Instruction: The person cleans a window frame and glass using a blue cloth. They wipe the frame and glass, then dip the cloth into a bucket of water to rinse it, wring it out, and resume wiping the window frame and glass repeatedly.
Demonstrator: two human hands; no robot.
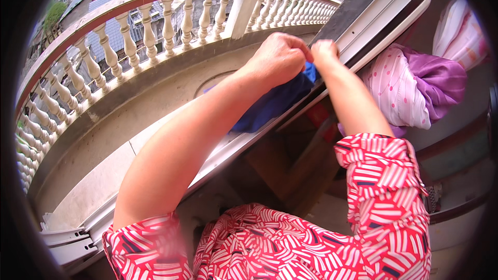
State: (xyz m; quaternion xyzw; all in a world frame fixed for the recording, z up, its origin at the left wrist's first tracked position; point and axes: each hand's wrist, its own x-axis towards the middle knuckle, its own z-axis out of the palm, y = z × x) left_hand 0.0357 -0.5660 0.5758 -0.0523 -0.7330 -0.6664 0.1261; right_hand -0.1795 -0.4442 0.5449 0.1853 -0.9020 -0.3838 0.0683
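Observation:
A blue cloth (268,107) hangs below my two hands, over the pale sill of a sliding window or door. My left hand (281,56) is closed with its fingertips at the cloth's bright blue upper edge. Close beside it, to the right, my right hand (325,52) is also closed on the cloth's upper part, next to the frame; its fingers are slightly blurred. My left forearm covers part of the cloth.
A white sliding frame (383,35) stands at the right, with bundled pink and purple curtains (416,81) beside it. Beyond the sill are a curved balcony floor (116,101) and a stone balustrade (126,37). Rooftops lie outside. A metal track (74,237) runs at the lower left.

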